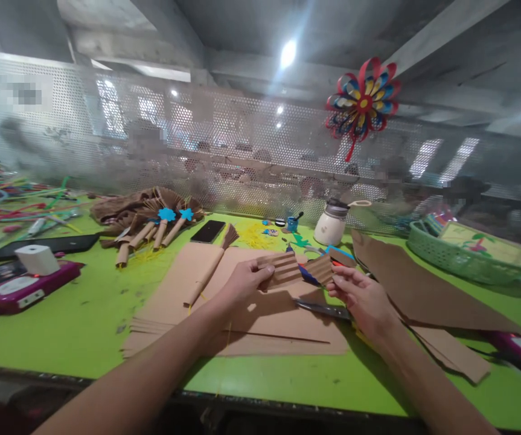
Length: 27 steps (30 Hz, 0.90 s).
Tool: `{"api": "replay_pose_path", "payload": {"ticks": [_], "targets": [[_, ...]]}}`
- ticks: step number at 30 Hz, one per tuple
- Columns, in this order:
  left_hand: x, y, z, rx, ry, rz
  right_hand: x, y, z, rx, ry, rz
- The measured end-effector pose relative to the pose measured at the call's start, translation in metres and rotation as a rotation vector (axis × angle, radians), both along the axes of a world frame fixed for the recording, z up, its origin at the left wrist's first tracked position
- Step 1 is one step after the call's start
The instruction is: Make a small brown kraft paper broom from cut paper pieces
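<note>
My left hand (pixel 244 280) and my right hand (pixel 357 293) hold a strip of brown paper folded into pleats (pixel 297 269) between them, a little above a stack of brown paper sheets (pixel 197 284). The left fingers pinch its left end and the right fingers grip its right end. Scissors (pixel 321 309) lie on the sheets just under my right hand. A rolled brown paper stick with a fanned tip (pixel 210 267) rests on the sheets to the left.
On the green table (pixel 88 314) lie finished paper fans with blue flowers (pixel 160 226), a black phone (pixel 208 231), a pink device (pixel 25 289), a white glue pot (pixel 330 223), a green basket (pixel 459 257) and large brown sheets (pixel 418 284). A perforated screen with a paper pinwheel (pixel 362 103) stands behind.
</note>
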<state>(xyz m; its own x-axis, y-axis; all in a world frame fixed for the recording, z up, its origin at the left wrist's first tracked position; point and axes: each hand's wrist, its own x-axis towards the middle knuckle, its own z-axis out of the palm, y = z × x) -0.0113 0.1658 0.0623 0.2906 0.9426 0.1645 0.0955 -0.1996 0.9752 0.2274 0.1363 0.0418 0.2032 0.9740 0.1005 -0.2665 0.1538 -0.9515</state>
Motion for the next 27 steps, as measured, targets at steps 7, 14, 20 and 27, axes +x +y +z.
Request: {"api": "replay_pose_path", "payload": {"ticks": [7, 14, 20, 27], "targets": [[-0.002, 0.009, -0.005, 0.002, -0.076, 0.105, -0.010, -0.001, -0.017, -0.061, -0.007, 0.092], [0.000, 0.003, 0.003, 0.048, -0.115, 0.124, -0.024, -0.008, -0.020, -0.145, -0.077, 0.148], [0.001, 0.001, 0.003, 0.066, -0.128, 0.131, -0.042, -0.016, -0.009, -0.161, -0.092, 0.219], [0.000, 0.010, -0.008, 0.085, -0.145, 0.140, -0.055, -0.013, -0.008, -0.176, -0.114, 0.329]]}}
